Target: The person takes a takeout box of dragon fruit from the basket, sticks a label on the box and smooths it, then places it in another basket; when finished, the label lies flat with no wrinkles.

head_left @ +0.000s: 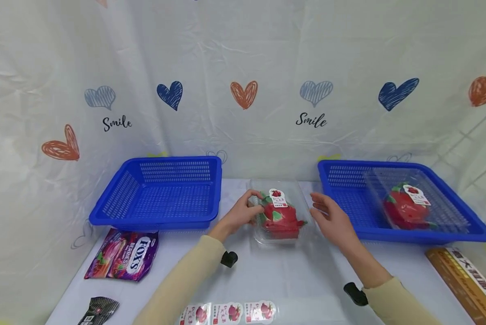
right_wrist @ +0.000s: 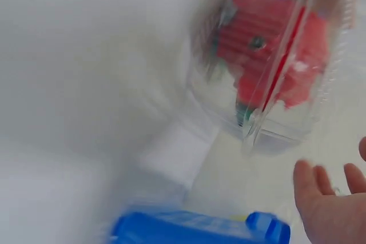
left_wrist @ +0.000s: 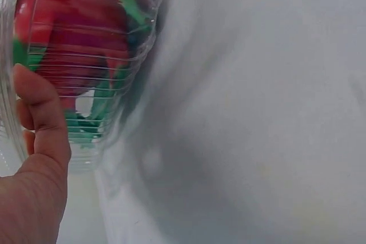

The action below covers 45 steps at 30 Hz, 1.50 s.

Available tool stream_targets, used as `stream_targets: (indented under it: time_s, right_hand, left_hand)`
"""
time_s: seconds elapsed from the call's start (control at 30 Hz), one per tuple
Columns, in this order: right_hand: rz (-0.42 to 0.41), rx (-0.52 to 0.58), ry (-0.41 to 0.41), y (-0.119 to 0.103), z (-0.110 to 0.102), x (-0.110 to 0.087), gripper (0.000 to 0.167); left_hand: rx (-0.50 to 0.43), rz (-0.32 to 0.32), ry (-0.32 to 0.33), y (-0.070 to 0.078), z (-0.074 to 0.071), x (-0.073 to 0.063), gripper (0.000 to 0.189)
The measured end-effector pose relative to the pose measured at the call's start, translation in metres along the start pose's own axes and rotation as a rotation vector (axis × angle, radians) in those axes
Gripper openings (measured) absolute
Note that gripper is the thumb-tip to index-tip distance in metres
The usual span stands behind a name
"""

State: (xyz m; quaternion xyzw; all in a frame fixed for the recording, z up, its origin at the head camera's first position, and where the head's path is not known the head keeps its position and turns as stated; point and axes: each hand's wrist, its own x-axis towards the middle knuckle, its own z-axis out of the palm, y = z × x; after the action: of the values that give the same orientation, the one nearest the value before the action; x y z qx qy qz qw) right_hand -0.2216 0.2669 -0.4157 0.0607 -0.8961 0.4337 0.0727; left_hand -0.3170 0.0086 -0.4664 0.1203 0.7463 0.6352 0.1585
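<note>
A clear plastic clamshell box (head_left: pixel 263 238) stands at the middle of the table with a red dragon fruit (head_left: pixel 282 222) inside, its leaf tips green. A white label (head_left: pixel 278 198) with a fruit picture sits on the lid. My left hand (head_left: pixel 240 212) grips the box by its left side; in the left wrist view a curled finger lies along the rim. To the right of the box, my right hand (head_left: pixel 333 223) is held apart from it, fingers relaxed and nothing in them. The right wrist view is blurred but shows those fingers below the box.
A blue basket (head_left: pixel 153 223) stands at the back left. In another blue basket (head_left: pixel 389 235) at the right lies a labelled box of dragon fruit (head_left: pixel 405 210). Nearby are a purple Fox's candy bag (head_left: pixel 123 255), a black packet (head_left: pixel 98 311), a strip of labels (head_left: pixel 228 313) and a brown carton (head_left: pixel 466 284).
</note>
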Motion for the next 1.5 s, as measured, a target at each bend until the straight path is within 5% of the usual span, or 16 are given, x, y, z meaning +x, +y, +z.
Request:
stream_targets:
  time_s: [0.17, 0.33, 0.63, 0.87, 1.17, 1.5]
  right_hand:
    - [0.023, 0.129, 0.062, 0.008, -0.016, -0.040, 0.047]
    - [0.036, 0.299, 0.143, 0.033, -0.036, -0.064, 0.045]
    - [0.351, 0.423, 0.379, 0.076, -0.051, -0.078, 0.050]
    - [0.397, 0.454, 0.443, 0.083, -0.046, -0.073, 0.058]
    - [0.464, 0.705, 0.766, 0.081, -0.042, -0.068, 0.046]
    - [0.499, 0.661, 0.747, 0.082, -0.040, -0.064, 0.053]
  left_hand:
    - [0.003, 0.007, 0.005, -0.002, 0.000, -0.001, 0.034]
    - [-0.002, -0.051, -0.055, -0.001, -0.005, -0.006, 0.039]
    - [0.030, -0.115, -0.112, 0.004, 0.001, -0.009, 0.064]
    - [-0.036, -0.005, -0.012, -0.008, 0.013, -0.008, 0.051]
    - [-0.105, 0.078, 0.054, -0.008, 0.027, -0.008, 0.038]
    - [-0.153, 0.153, 0.149, 0.019, 0.038, -0.003, 0.039]
